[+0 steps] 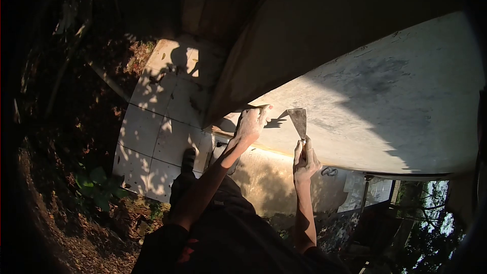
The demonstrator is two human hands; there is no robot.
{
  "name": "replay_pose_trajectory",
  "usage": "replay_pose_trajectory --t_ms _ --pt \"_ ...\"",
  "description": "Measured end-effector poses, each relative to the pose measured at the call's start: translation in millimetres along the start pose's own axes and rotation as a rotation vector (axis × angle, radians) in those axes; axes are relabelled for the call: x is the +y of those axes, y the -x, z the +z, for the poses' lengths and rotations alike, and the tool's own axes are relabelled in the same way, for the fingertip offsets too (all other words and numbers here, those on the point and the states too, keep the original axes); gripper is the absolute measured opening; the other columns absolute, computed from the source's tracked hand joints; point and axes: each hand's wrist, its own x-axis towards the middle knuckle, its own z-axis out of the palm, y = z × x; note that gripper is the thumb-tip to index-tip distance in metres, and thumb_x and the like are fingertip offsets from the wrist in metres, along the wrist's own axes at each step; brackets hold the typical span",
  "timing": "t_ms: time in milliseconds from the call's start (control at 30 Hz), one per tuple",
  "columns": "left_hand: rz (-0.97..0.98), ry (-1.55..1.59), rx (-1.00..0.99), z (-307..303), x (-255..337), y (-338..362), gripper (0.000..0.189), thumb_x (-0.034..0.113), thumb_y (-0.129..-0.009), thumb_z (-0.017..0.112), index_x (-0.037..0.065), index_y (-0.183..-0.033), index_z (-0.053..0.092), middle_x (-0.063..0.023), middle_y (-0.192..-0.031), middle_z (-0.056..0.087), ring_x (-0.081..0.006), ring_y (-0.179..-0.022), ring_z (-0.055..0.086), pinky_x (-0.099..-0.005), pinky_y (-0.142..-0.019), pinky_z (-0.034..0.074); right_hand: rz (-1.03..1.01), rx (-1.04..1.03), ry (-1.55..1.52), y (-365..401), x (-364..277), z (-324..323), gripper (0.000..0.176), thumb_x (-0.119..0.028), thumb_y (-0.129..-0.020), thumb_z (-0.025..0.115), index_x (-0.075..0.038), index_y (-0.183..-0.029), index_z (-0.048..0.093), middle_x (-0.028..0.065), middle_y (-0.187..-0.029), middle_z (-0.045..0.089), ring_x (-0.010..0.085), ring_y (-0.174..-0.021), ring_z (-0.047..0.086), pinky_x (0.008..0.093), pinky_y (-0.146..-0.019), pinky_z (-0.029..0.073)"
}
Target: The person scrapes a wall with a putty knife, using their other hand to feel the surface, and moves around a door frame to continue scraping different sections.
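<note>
My right hand (306,161) is wrapped round the handle of a putty knife (298,120). Its flared metal blade points up in the view, in front of a pale plastered wall (345,106). To the left, my left hand (249,126) is closed near the wall's shaded edge, with whitish dust or plaster on its skin. A dark edge shows along this hand, but I cannot tell what it holds. Shadows of the hand and the blade fall on the sunlit wall between them.
Grey patches and a large shadow mark the wall. Pale floor tiles (139,129) lie at left, with a dark shoe (188,161) on them. Leaf-strewn ground (91,238) and a green plant (94,185) border the tiles. A lower stained wall (269,177) runs beneath the ledge.
</note>
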Motion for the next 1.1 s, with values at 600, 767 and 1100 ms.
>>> replay_pose_trajectory --t_ms 600,767,1100 --pt "-0.434 -0.139 0.057 16.4 -17.0 -7.2 0.088 0.080 -0.081 0.036 -0.004 -0.059 0.045 -0.0146 -0.057 0.044 -0.0269 -0.066 0.052 -0.0429 -0.065 0.042 0.303 0.118 -0.029 20.0 -9.3 3.3 0.027 -0.003 -0.086 0.066 0.006 -0.112 0.064 0.0059 -0.056 0.054 0.0036 -0.049 0.040 0.0230 -0.045 0.035" --pt "-0.576 -0.023 -0.156 22.6 -19.7 -12.6 0.097 0.088 -0.076 0.026 -0.005 -0.074 0.051 -0.0172 -0.062 0.052 -0.0304 -0.066 0.056 -0.0460 -0.059 0.042 0.111 0.129 -0.074 4.3 8.0 -0.3 0.032 -0.002 -0.084 0.068 0.000 -0.115 0.065 0.0074 -0.063 0.056 0.0061 -0.052 0.042 0.0236 -0.045 0.036" --pt "-0.694 0.228 0.054 43.7 -17.0 -8.2 0.100 0.087 -0.069 0.045 -0.004 -0.109 0.050 -0.0140 -0.093 0.056 -0.0214 -0.088 0.058 -0.0349 -0.078 0.045 0.065 0.132 -0.065 6.1 27.8 -1.5 0.033 -0.002 -0.083 0.069 0.000 -0.115 0.065 0.0103 -0.064 0.061 0.0093 -0.048 0.051 0.0259 -0.045 0.042"
